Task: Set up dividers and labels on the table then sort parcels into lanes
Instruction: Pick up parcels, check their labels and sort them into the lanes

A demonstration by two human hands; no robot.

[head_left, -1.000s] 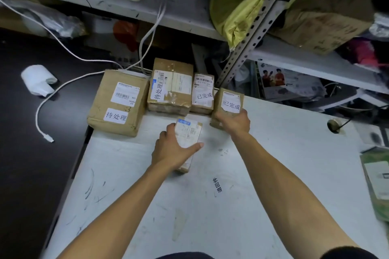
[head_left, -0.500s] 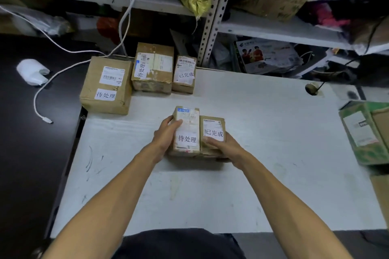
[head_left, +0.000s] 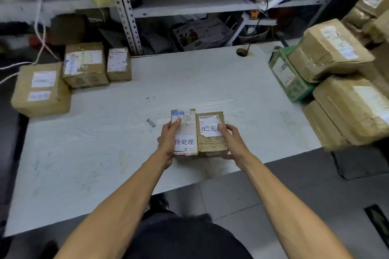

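I hold two small brown parcels side by side above the white table (head_left: 105, 153). My left hand (head_left: 169, 140) grips the narrow parcel (head_left: 187, 132) with a white label reading 待处理. My right hand (head_left: 231, 141) grips the squarer parcel (head_left: 211, 143) labelled 已完成, thumb over the label's end. At the table's far left stand three labelled parcels: a large one (head_left: 41, 89), a middle one (head_left: 85, 65) and a small one (head_left: 119, 64).
A stack of large taped brown parcels (head_left: 345, 99) and a green box (head_left: 288, 75) crowd the table's right end. Metal shelving (head_left: 189, 5) with bags and boxes runs behind. A small printed label (head_left: 151, 122) lies on the table. White cables (head_left: 40, 33) hang at left.
Both hands carried the two small parcels from the far-left row toward the table's middle and near edge. The view swung right, bringing the right-hand stack into sight.
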